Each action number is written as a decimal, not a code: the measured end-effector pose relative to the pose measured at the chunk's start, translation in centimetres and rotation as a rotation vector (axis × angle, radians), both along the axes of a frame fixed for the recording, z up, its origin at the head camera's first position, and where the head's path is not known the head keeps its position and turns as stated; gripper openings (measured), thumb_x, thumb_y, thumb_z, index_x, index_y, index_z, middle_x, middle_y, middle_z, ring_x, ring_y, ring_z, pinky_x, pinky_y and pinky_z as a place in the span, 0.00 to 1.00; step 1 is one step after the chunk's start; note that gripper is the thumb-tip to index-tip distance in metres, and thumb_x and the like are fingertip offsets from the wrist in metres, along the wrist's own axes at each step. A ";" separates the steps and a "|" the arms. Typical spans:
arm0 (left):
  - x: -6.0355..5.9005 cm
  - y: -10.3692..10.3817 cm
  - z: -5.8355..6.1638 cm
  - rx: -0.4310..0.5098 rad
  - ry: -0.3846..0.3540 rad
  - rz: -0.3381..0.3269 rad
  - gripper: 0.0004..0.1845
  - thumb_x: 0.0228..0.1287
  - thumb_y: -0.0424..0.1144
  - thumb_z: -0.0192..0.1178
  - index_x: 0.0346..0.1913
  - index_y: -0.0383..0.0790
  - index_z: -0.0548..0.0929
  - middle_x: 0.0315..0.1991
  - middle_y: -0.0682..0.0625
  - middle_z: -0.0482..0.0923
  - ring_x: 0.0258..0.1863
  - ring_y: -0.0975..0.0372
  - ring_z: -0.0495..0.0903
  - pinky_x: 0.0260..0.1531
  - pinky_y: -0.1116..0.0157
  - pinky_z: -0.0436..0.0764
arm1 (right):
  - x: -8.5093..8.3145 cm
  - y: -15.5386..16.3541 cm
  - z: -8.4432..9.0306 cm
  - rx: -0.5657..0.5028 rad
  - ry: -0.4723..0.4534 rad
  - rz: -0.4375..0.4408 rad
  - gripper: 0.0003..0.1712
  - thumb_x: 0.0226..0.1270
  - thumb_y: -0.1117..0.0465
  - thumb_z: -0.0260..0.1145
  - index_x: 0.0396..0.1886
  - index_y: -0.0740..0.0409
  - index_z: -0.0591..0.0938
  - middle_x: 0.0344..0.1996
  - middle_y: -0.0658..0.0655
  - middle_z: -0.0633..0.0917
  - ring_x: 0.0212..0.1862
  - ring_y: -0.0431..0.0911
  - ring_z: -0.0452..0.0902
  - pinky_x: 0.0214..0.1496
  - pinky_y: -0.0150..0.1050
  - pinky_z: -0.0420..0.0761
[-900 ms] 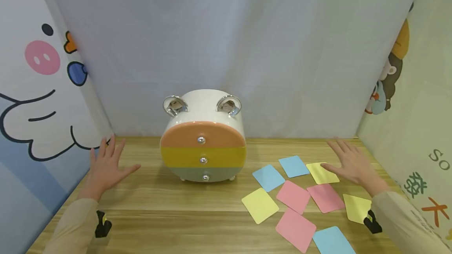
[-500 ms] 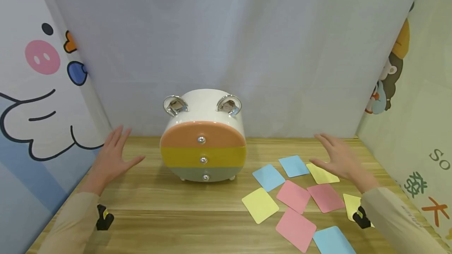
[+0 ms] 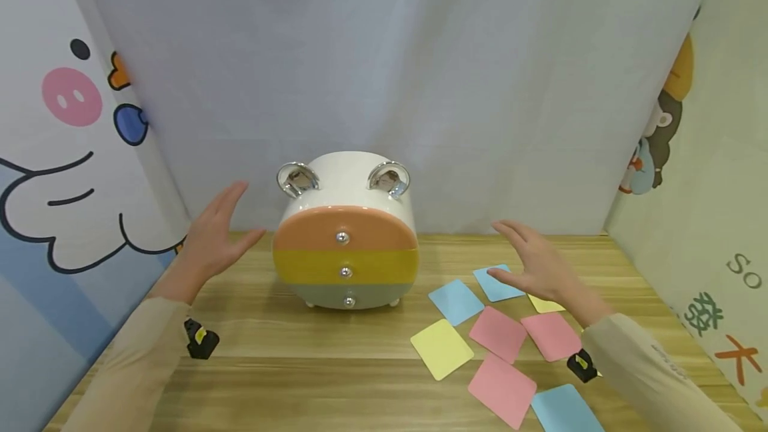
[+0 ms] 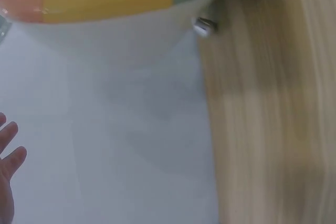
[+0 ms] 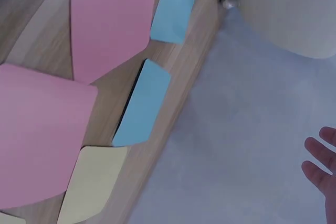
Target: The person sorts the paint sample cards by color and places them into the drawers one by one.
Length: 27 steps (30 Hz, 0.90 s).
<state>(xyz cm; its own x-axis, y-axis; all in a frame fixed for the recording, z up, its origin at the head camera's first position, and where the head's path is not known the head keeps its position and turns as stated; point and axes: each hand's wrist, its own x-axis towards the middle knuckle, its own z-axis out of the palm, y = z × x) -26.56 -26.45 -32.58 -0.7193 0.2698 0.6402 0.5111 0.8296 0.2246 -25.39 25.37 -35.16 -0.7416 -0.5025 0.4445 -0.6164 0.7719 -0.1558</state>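
Reaching in from both sides, the two hands flank the small drawer chest [image 3: 345, 245], a white round-bodied box with an orange, a yellow and a grey-green drawer front, each bearing a silver knob, standing on the wooden worktop [image 3: 312, 352] close to the grey backdrop. The left hand [image 3: 215, 239] hovers just left of the chest, level with its orange drawer, fingers straight and spread, holding nothing and not touching the chest. The right hand [image 3: 534, 265] hangs to the right of the chest, well apart from it, palm down and fingers loosely extended above a blue card [image 3: 498, 283]; it too holds nothing, and whether it brushes the card cannot be told. Other cards lie scattered right of the chest: another blue card [image 3: 456, 301], a yellow card [image 3: 442, 349] and pink cards [image 3: 499, 334] nearer the front edge. Judging by this approach, steadying the chest would go best with both palms meeting its curved white sides evenly, low enough that it does not tip on its small silver feet [image 4: 202, 25], and with the right sleeve kept off the loose cards.
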 end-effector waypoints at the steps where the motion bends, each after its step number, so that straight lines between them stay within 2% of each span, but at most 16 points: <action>1: -0.1 0.3 0.3 0.001 0.002 -0.010 0.40 0.58 0.53 0.58 0.68 0.39 0.56 0.64 0.36 0.58 0.62 0.43 0.59 0.56 0.42 0.62 | 0.1 -0.5 0.1 -0.009 0.003 0.015 0.43 0.52 0.48 0.67 0.65 0.60 0.63 0.60 0.63 0.67 0.60 0.60 0.62 0.56 0.59 0.66; 7: -0.5 2.1 2.2 0.011 -0.043 -0.023 0.39 0.60 0.49 0.57 0.69 0.38 0.54 0.64 0.36 0.59 0.61 0.43 0.61 0.55 0.42 0.63 | 0.5 -3.6 0.8 -0.085 0.036 0.107 0.44 0.50 0.50 0.68 0.66 0.57 0.62 0.60 0.61 0.68 0.59 0.58 0.64 0.54 0.57 0.69; 12: -1.1 3.5 3.0 0.047 -0.018 -0.059 0.40 0.56 0.43 0.62 0.69 0.36 0.55 0.60 0.36 0.65 0.56 0.45 0.67 0.52 0.44 0.67 | 0.8 -6.6 1.2 -0.207 0.057 0.201 0.42 0.49 0.53 0.70 0.64 0.56 0.64 0.57 0.59 0.70 0.52 0.52 0.70 0.49 0.51 0.74; 17: -1.6 4.4 3.4 0.089 0.006 -0.078 0.40 0.51 0.37 0.66 0.66 0.32 0.59 0.55 0.34 0.70 0.51 0.45 0.72 0.48 0.49 0.74 | 1.1 -9.5 1.4 -0.306 0.090 0.288 0.38 0.49 0.56 0.70 0.60 0.60 0.68 0.52 0.60 0.74 0.45 0.50 0.73 0.44 0.46 0.77; 27: -2.1 4.9 3.7 0.164 -0.040 -0.102 0.35 0.50 0.34 0.67 0.62 0.28 0.65 0.48 0.35 0.75 0.46 0.46 0.75 0.42 0.50 0.77 | 1.6 -15.1 1.5 -0.396 0.158 0.368 0.31 0.49 0.63 0.70 0.54 0.64 0.73 0.40 0.58 0.77 0.38 0.47 0.73 0.36 0.39 0.78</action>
